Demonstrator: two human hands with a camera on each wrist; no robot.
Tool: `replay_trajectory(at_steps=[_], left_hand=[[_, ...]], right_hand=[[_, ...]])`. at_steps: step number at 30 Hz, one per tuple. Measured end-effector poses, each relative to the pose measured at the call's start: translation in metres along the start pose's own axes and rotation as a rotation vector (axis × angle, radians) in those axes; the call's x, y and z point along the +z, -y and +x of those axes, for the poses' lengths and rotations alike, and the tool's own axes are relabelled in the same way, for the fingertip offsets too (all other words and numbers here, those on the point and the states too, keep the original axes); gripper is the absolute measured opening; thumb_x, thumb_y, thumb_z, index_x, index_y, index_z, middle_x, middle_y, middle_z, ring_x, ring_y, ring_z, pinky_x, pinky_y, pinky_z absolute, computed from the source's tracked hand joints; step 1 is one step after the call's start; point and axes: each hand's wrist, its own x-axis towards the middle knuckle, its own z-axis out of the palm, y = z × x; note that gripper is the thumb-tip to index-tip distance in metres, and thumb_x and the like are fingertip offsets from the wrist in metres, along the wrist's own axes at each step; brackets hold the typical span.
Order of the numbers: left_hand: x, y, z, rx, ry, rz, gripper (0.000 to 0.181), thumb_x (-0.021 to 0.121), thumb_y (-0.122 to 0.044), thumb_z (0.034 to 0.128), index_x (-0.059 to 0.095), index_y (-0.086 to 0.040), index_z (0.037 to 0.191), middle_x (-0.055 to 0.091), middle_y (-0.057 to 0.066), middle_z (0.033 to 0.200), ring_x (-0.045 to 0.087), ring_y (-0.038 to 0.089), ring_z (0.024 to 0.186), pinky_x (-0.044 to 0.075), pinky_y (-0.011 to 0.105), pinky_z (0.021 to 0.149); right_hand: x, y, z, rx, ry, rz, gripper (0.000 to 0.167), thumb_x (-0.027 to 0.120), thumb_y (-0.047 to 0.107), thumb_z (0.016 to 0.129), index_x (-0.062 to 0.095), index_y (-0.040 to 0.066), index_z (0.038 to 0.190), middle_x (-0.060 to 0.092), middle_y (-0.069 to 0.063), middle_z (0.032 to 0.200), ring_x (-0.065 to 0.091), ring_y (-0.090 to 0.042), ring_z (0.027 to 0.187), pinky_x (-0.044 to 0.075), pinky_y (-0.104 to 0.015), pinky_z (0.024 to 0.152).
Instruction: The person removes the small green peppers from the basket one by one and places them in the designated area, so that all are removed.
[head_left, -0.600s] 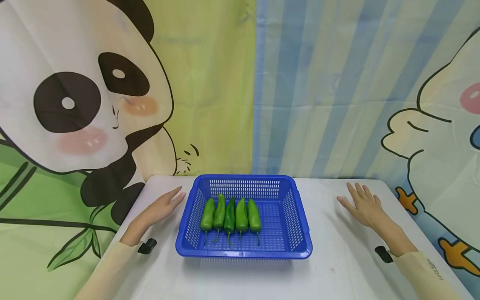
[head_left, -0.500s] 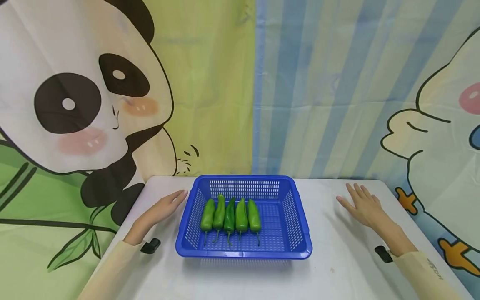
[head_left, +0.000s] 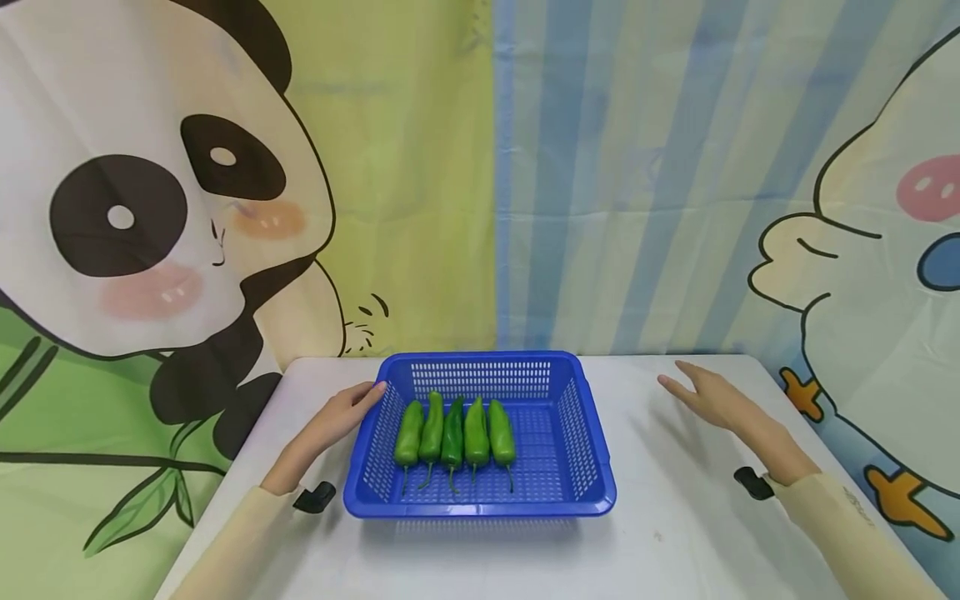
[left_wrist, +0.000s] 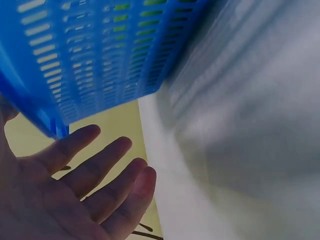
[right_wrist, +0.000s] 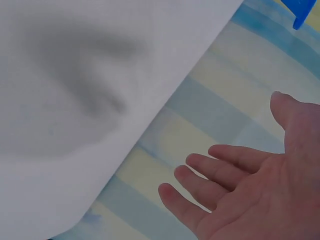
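Observation:
A blue plastic basket [head_left: 480, 510] with slotted walls stands mid-table in the head view. Several green chili peppers [head_left: 452, 437] lie side by side in its left and middle part, stems toward the near side. My left hand [head_left: 337, 417] is at the basket's left rim, its thumb on or just over it. From the left wrist view, the fingers [left_wrist: 102, 167] extend fairly straight and spread outside the slotted wall [left_wrist: 95, 55]. Well right of the basket, my right hand [head_left: 712, 398] hovers over the table, fingers extended and spread, holding nothing.
The white table [head_left: 645, 550] ends at a curtain [head_left: 600, 183] printed with a panda and a white cartoon bird. Each forearm carries a black wrist device, one left [head_left: 315, 497] and one right [head_left: 753, 483].
My left hand has moved right, reaching the basket's left rim. The right hand has turned more edge-on. The whole head view has shifted slightly; the peppers keep their places in the basket.

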Motion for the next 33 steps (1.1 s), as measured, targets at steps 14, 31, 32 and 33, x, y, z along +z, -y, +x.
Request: replay_trajectory(at_steps=[14,31,32,33], left_hand=[[0.011,-0.003,-0.003,0.021,-0.106,-0.065,0.058,0.054,-0.053,0.1002,0.058,-0.008,0.138,0.07,0.018,0.123,0.07,0.032,0.109,0.056,0.047,0.092],[0.015,-0.001,-0.003,0.037,-0.125,-0.131,0.048,0.056,-0.044,0.1014,0.061,-0.007,0.132,0.071,0.017,0.118,0.071,0.026,0.102,0.057,0.035,0.081],[0.015,-0.001,-0.003,0.039,-0.125,-0.133,0.048,0.056,-0.043,0.1015,0.06,-0.007,0.132,0.071,0.017,0.118,0.071,0.027,0.102,0.057,0.035,0.08],[0.015,-0.001,-0.003,0.04,-0.126,-0.135,0.047,0.056,-0.043,0.1016,0.061,-0.006,0.131,0.071,0.017,0.118,0.071,0.027,0.103,0.057,0.035,0.08]], right_hand=[[-0.019,0.024,0.003,-0.009,0.023,-0.019,0.088,0.051,0.06,0.098,0.04,-0.013,0.145,0.045,-0.039,0.143,0.049,-0.056,0.126,0.044,-0.067,0.099],[-0.034,0.068,0.008,-0.127,0.005,0.056,0.065,0.066,0.04,0.097,0.052,-0.01,0.137,0.058,-0.034,0.133,0.059,-0.05,0.119,0.054,-0.057,0.091],[-0.034,0.069,0.009,-0.129,0.005,0.06,0.065,0.066,0.04,0.097,0.052,-0.01,0.137,0.058,-0.034,0.133,0.06,-0.05,0.119,0.055,-0.056,0.091],[-0.035,0.07,0.009,-0.133,0.005,0.065,0.066,0.066,0.04,0.097,0.052,-0.01,0.137,0.058,-0.034,0.133,0.06,-0.05,0.118,0.055,-0.055,0.09]])
